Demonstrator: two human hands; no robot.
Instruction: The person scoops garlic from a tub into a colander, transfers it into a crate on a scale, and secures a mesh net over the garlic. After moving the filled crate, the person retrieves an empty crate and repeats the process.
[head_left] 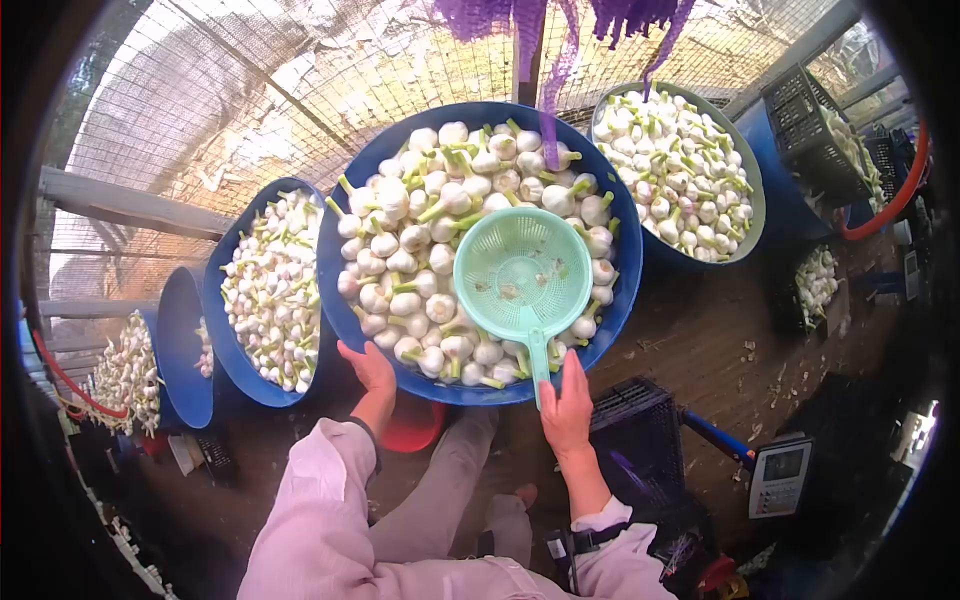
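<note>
A big blue tub full of garlic bulbs with trimmed green stems stands in front of me. On top of the bulbs lies a pale green plastic strainer, its bowl facing up with a few brown scraps inside. Its handle points toward me, over the tub's near rim. At the near left rim, my left hand is open, thumb and fingers apart. My right hand is beside the strainer's handle, fingers stretched upward and thumb close to or touching the handle's end.
More garlic fills a blue tub at left and a greenish tub at right. A red bucket sits below the tub. Black crates and a scale display stand at lower right. Purple netting hangs overhead.
</note>
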